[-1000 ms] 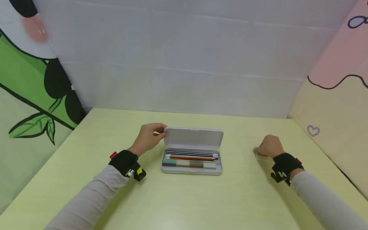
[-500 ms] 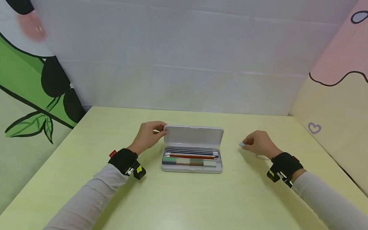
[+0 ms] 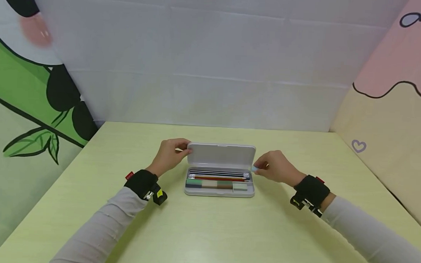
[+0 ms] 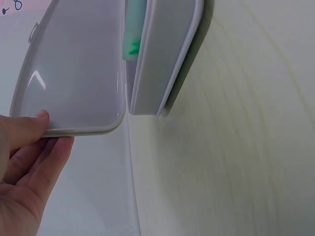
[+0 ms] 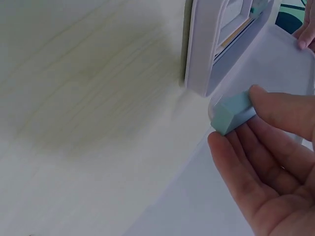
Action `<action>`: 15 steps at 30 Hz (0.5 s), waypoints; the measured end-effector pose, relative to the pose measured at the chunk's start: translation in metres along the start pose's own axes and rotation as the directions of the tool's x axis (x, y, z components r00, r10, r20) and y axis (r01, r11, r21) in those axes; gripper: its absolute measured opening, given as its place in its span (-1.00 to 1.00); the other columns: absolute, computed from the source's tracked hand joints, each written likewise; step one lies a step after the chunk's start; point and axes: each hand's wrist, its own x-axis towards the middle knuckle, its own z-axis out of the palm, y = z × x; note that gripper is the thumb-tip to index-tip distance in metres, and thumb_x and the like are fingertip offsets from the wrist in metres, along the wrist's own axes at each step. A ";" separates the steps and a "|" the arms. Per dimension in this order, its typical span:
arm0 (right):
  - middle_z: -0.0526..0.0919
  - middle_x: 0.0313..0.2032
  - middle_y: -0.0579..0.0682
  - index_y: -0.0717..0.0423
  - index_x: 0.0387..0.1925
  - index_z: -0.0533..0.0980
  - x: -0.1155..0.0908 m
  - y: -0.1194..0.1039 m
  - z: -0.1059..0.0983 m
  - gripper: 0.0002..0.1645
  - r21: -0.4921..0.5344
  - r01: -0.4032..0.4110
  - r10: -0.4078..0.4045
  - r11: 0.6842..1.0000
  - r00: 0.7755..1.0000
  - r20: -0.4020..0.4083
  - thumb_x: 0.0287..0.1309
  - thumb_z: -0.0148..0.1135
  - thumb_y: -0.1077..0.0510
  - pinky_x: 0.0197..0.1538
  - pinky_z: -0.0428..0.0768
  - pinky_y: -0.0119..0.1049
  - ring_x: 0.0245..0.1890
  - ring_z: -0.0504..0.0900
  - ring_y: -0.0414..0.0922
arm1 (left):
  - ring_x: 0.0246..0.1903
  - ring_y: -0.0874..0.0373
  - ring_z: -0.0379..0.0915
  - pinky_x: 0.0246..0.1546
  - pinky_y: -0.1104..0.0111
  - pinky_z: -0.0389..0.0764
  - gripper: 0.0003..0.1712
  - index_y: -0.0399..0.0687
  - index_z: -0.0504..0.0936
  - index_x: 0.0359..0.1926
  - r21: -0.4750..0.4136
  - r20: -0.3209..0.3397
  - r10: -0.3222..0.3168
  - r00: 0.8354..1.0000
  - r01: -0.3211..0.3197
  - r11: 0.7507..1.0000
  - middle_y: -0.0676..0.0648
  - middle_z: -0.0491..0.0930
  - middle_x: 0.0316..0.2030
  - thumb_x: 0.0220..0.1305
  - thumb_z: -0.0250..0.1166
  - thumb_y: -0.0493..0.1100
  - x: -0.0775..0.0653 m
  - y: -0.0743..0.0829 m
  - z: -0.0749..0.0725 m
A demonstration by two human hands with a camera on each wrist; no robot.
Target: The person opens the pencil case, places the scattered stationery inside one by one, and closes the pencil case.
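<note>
An open white pencil case (image 3: 219, 193) lies on the table in the head view, its lid (image 3: 221, 156) raised. My left hand (image 3: 173, 153) pinches the lid's left end between thumb and fingers; the left wrist view shows the thumb on the lid's inner face. Between the thumb and fingertips of my right hand (image 3: 274, 167) is a small light-blue block, an eraser (image 5: 231, 114), held at the case's right end. Several pencils (image 3: 217, 173) lie in the back part of the case. In front of them are a green-and-brown banded piece (image 3: 208, 184) and a small pale block (image 3: 240, 187).
The pale yellow table (image 3: 207, 232) carries the case near its middle. A white backdrop (image 3: 212, 69) rises behind the table's far edge. Printed panels stand at the left and right, the right one (image 3: 381, 126) close along the table's side.
My right hand has lifted the eraser off the table at the right and carried it left to the case's right end. My left hand stays on the lid.
</note>
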 end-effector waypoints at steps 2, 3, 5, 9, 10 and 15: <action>0.73 -0.47 -0.02 0.21 -0.37 0.72 0.001 -0.007 0.004 -0.89 0.004 0.035 -0.035 0.999 0.999 0.005 -0.02 0.42 0.29 -0.41 0.53 -0.49 -0.52 0.51 -0.28 | -0.21 -0.05 0.67 -0.18 0.21 0.72 -0.74 -0.25 0.66 -0.07 -0.003 -0.001 -0.005 1.000 0.005 1.000 -0.24 0.72 -0.25 0.20 0.32 -0.30 0.000 0.000 0.000; 0.73 -0.47 -0.02 0.21 -0.37 0.72 0.002 -0.010 0.006 -0.90 0.010 0.051 -0.051 0.999 0.999 0.010 -0.02 0.42 0.30 -0.41 0.52 -0.50 -0.52 0.51 -0.29 | -0.21 -0.05 0.67 -0.18 0.21 0.72 -0.74 -0.26 0.66 -0.06 -0.003 0.000 -0.007 1.000 0.007 1.000 -0.24 0.72 -0.25 0.20 0.32 -0.30 0.000 0.000 0.000; 0.72 -0.48 -0.03 0.21 -0.38 0.71 0.002 -0.014 0.010 -0.91 0.015 0.092 -0.092 0.996 0.996 0.011 -0.03 0.42 0.31 -0.40 0.53 -0.51 -0.52 0.51 -0.30 | -0.21 -0.04 0.66 -0.17 0.21 0.72 -0.73 -0.25 0.66 -0.06 -0.003 0.001 -0.013 1.000 0.013 1.000 -0.23 0.71 -0.24 0.20 0.32 -0.29 0.000 0.000 0.000; 0.71 -0.49 -0.07 0.19 -0.40 0.71 0.003 -0.022 0.017 -0.93 0.018 0.143 -0.144 0.990 0.989 0.026 -0.03 0.42 0.31 -0.38 0.54 -0.52 -0.52 0.51 -0.32 | -0.20 -0.04 0.66 -0.17 0.21 0.72 -0.72 -0.26 0.65 -0.05 -0.001 0.001 -0.015 1.000 0.015 1.000 -0.24 0.71 -0.24 0.20 0.32 -0.29 0.000 -0.001 0.000; 0.70 -0.49 -0.07 0.19 -0.40 0.70 0.003 -0.024 0.019 -0.93 0.016 0.150 -0.151 0.989 0.988 0.035 -0.03 0.42 0.31 -0.38 0.54 -0.52 -0.51 0.51 -0.33 | -0.20 -0.05 0.66 -0.17 0.21 0.72 -0.72 -0.26 0.65 -0.05 -0.001 0.000 -0.013 1.000 0.013 1.000 -0.24 0.71 -0.24 0.20 0.32 -0.30 -0.001 0.000 0.000; 0.72 -0.47 -0.07 0.19 -0.40 0.71 0.003 -0.034 0.027 -0.93 0.001 0.169 -0.169 0.986 0.982 0.086 -0.02 0.42 0.29 -0.41 0.50 -0.55 -0.53 0.47 -0.34 | -0.21 -0.06 0.66 -0.17 0.19 0.72 -0.73 -0.28 0.66 -0.07 -0.011 -0.009 -0.005 1.000 0.004 1.000 -0.24 0.71 -0.26 0.19 0.33 -0.31 -0.002 0.001 0.000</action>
